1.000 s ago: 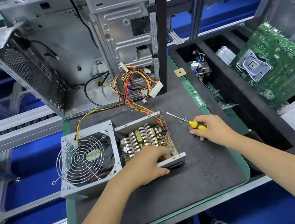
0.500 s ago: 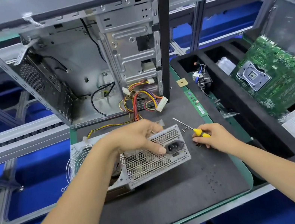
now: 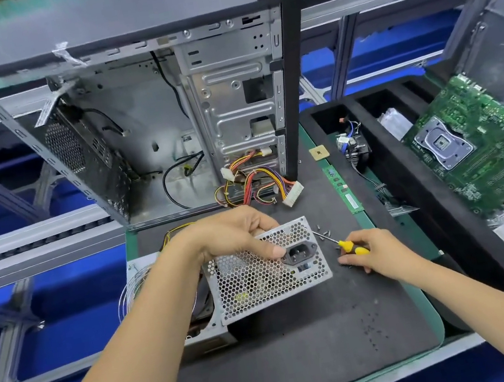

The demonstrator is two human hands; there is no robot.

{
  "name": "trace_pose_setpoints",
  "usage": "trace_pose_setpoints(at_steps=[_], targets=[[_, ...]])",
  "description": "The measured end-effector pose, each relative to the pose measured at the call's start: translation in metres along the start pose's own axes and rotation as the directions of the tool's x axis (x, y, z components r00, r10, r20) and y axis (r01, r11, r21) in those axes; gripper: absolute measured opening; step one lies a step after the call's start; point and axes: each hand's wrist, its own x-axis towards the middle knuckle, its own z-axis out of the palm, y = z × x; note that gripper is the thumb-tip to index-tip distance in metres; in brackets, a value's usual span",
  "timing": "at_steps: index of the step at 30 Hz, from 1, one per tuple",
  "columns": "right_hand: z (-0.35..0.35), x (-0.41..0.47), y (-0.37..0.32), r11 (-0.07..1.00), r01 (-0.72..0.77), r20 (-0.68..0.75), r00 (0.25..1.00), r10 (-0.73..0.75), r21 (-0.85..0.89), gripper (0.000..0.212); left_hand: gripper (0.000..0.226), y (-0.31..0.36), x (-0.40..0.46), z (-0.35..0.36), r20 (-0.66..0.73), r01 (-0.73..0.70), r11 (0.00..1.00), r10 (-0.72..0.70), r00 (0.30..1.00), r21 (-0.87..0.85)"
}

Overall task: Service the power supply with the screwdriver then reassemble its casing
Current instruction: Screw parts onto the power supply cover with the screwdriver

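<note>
The grey metal power supply (image 3: 268,272) lies on the dark foam work mat (image 3: 300,360), tipped so its perforated honeycomb face with the black mains socket (image 3: 298,254) looks up, its wire fan grille (image 3: 131,296) showing at the left edge; the left hand (image 3: 235,237) reaches over from the left and grasps its upper edge, thumb pressed flat on the mesh just beside the socket. Just right of the casing, near a few loose small screws (image 3: 324,234), the right hand (image 3: 372,252) rests on the mat with fingers curled around the yellow-handled screwdriver (image 3: 342,242), shaft angled up-left toward the casing's corner; well right, a green motherboard (image 3: 484,143) sits in a black foam tray (image 3: 413,196).
</note>
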Motion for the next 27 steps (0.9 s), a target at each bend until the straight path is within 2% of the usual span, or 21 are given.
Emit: trace_pose_setpoints(at_steps=[5,8,11,13,16,18,22,27], targets=[[0.002,-0.002,-0.001,0.999,0.024,-0.028,0.999,-0.025,-0.048,0.025,0.022,0.0,-0.001,0.0,-0.025,0.008,0.999,-0.01,1.0,-0.053],[0.001,-0.007,-0.007,0.999,-0.018,-0.145,0.989,0.023,0.034,0.024,0.015,-0.001,-0.001,-0.001,-0.018,0.003,0.996,-0.005,1.0,-0.091],[-0.007,-0.017,-0.027,0.971,-0.017,-0.223,0.972,0.072,0.238,0.02,0.017,-0.002,0.0,-0.001,-0.015,-0.003,0.994,0.001,1.0,-0.108],[-0.014,-0.028,-0.052,0.953,0.027,-0.162,0.986,0.023,0.303,0.022,0.02,-0.003,0.001,-0.002,-0.021,-0.003,0.993,0.0,1.0,-0.115],[-0.018,-0.045,-0.091,0.916,0.11,-0.017,0.993,-0.113,0.386,0.023,0.013,-0.001,0.002,-0.004,0.005,0.0,0.993,0.0,1.0,-0.116],[-0.017,-0.049,-0.108,0.9,0.135,0.011,0.988,-0.153,0.414,0.024,0.013,0.003,0.002,-0.005,0.018,-0.005,0.995,0.007,1.0,-0.099],[-0.013,-0.05,-0.117,0.882,0.1,0.017,0.992,-0.122,0.46,0.027,0.032,0.007,0.002,-0.006,0.002,-0.009,0.996,0.009,1.0,-0.085],[-0.008,-0.049,-0.113,0.828,0.015,0.078,0.994,-0.071,0.56,0.015,0.026,0.002,0.0,0.003,-0.009,0.001,0.991,-0.002,1.0,-0.131]])
